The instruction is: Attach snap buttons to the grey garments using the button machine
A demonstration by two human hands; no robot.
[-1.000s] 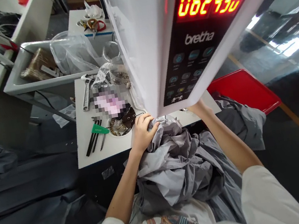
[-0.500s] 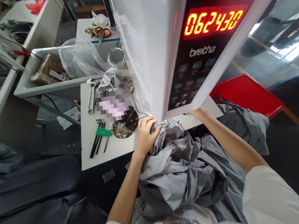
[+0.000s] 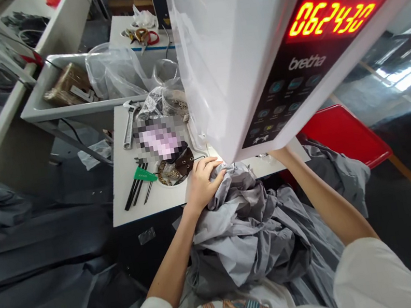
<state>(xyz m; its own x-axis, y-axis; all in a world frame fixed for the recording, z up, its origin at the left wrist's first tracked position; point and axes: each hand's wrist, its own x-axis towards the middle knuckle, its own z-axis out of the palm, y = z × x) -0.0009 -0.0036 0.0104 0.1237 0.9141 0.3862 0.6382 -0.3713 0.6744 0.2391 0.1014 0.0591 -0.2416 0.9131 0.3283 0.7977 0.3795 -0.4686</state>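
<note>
A crumpled grey garment [image 3: 249, 225] lies bunched on my lap and against the white table [image 3: 135, 207]. My left hand [image 3: 203, 183] is closed on a fold of this fabric at the table's edge, just under the white machine head [image 3: 235, 49]. My right hand reaches under the machine; only the wrist [image 3: 282, 154] shows and the fingers are hidden. The machine's dark panel carries a red digit display [image 3: 332, 14].
On the table lie black tools with a green tag [image 3: 139, 180], a round dish of small metal parts [image 3: 172, 169], a wrench [image 3: 128, 125] and plastic bags [image 3: 165, 100]. A grey tray [image 3: 63, 106] stands behind. A red bin [image 3: 344, 136] sits right. Grey fabric is piled at left.
The view has shifted slightly, so the machine head sits further right in frame. Both hands stay in place on the grey fabric under the machine.
</note>
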